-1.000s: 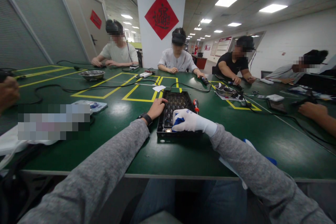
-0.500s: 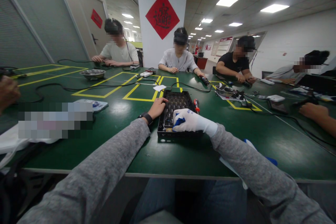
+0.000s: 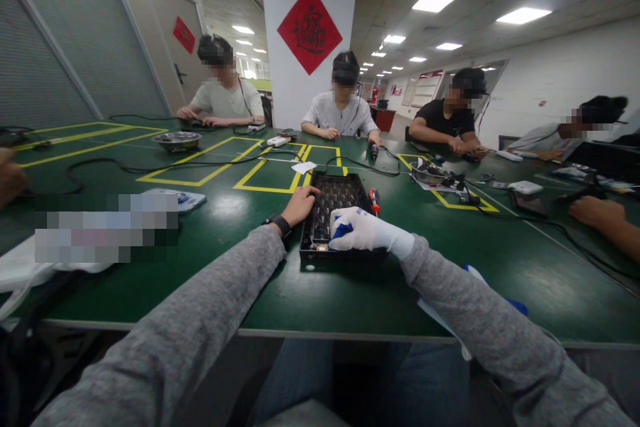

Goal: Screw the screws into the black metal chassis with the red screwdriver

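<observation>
A black rectangular case (image 3: pixel 359 188) lies on the green table, its inside lined with rows of dark rounded shapes. My left hand (image 3: pixel 300 205), bare and with a black wristband, grips the case's left wall. My right hand (image 3: pixel 354 228), in a white glove with blue on the finger side, reaches into the near part of the case. Its fingers are curled together there, and what they hold, if anything, is hidden. A small bright part (image 3: pixel 322 248) shows at the near left corner beside the glove. Just right of the case lies a red-and-black-handled screwdriver (image 3: pixel 374 201).
White paper (image 3: pixel 303 167) lies beyond the case. A metal bowl (image 3: pixel 177 141) stands far left; another bowl (image 3: pixel 429 172) sits right among tools and cables. A bag (image 3: pixel 100 233) is left, a blue-and-white glove (image 3: pixel 515 305) near my right sleeve. Several people sit around the table.
My hands and the case stay nearly still. The small part at the near left corner dims, then looks bright again. Across the table, a person's hand with a dark tool has shifted left.
</observation>
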The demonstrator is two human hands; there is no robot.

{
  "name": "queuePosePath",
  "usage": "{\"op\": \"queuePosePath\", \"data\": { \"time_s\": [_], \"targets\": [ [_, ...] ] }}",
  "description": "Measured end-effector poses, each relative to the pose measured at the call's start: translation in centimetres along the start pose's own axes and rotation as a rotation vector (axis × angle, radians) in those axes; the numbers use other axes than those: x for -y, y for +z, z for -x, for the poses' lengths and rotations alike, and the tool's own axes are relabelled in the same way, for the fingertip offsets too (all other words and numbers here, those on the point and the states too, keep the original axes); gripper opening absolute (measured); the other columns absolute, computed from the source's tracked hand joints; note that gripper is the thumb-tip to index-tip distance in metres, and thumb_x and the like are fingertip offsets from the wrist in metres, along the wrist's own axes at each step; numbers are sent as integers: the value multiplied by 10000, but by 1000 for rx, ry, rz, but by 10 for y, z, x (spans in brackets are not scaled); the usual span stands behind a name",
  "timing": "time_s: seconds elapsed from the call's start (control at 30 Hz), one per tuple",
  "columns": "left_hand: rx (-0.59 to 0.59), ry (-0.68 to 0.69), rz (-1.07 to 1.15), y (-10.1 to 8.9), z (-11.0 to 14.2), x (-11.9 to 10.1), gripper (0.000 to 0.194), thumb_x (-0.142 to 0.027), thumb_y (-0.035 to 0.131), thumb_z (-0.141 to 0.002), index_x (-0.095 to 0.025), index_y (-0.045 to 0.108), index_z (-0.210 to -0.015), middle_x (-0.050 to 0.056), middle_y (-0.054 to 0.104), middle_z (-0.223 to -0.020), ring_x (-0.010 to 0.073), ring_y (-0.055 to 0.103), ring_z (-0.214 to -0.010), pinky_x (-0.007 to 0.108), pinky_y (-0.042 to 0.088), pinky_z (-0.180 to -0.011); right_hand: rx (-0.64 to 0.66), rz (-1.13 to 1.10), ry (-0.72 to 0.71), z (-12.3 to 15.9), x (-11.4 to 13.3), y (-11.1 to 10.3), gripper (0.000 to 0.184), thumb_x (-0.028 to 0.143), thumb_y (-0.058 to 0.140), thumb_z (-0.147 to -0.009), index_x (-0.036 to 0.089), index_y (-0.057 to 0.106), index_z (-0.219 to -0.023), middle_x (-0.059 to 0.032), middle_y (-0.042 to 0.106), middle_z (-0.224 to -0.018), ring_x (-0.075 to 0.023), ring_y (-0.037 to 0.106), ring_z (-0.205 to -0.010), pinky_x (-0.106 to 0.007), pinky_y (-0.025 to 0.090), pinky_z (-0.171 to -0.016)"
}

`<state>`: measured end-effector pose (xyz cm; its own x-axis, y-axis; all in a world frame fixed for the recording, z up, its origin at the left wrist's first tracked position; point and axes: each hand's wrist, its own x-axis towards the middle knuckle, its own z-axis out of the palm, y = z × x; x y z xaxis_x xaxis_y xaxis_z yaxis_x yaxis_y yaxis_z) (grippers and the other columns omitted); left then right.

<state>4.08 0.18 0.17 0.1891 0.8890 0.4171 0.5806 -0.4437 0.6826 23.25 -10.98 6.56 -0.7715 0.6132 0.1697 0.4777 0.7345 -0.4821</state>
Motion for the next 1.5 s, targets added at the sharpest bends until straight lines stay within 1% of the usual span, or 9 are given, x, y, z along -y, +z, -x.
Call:
{"op": "queuePosePath", "data": {
  "time_s": [0.2,0.43,0.7,1.07,1.27,1.37,1.43,1.5],
  "targets": [
    [1,-4,11,0,-1,1,362,-105,386,-695,-161,618,-967,65,573,-1016,219,469,-1062,388,347,-1000,-5,19,-6,0,0,-1,207,332,630,-716,135,627,-651,-8,537,-790,-92,517,-685,-219,405,-641],
    [-4,0,7,-1,1,-1,349,-113,388,-699,-164,616,-959,68,570,-980,222,469,-1045,394,353,-989,-24,7,-12,0,1,0,177,308,642,-705,135,647,-666,-11,544,-801,-87,508,-671,-217,398,-624],
    [0,12,-5,1,-1,1,366,-112,381,-689,-154,621,-962,72,582,-1015,221,470,-1055,383,349,-994,-21,32,-53,1,1,-1,188,311,632,-720,135,646,-657,-10,552,-782,-89,501,-666,-220,387,-620],
    [0,15,-16,0,0,-1,372,-123,389,-681,-155,623,-968,74,581,-1030,223,463,-1076,380,343,-1006,-12,51,-35,1,2,-2,198,317,635,-715,129,646,-653,-12,550,-781,-91,503,-667,-224,383,-616],
    [-3,7,-23,0,0,0,362,-126,379,-694,-170,622,-959,75,573,-994,234,458,-1075,399,357,-990,-31,30,-29,1,4,-1,172,297,641,-707,133,648,-653,-8,550,-780,-88,501,-662,-220,383,-613],
    [1,4,-17,0,0,0,364,-126,382,-696,-170,620,-967,73,572,-1004,233,458,-1077,399,355,-993,-20,36,-20,1,4,-1,193,321,639,-710,135,648,-659,-10,554,-780,-92,505,-664,-225,385,-618],
    [1,5,-14,0,-1,0,367,-124,382,-697,-169,620,-973,71,572,-1012,230,460,-1077,396,354,-995,-14,26,5,2,3,-1,242,370,636,-712,133,646,-664,-14,557,-780,-96,506,-661,-230,388,-620],
    [0,4,-13,0,-1,1,369,-121,383,-698,-162,622,-976,76,572,-1014,229,460,-1076,391,351,-997,-38,-10,43,2,1,-1,299,428,623,-715,131,637,-682,-15,555,-783,-99,505,-655,-233,391,-618]
  ]
}}
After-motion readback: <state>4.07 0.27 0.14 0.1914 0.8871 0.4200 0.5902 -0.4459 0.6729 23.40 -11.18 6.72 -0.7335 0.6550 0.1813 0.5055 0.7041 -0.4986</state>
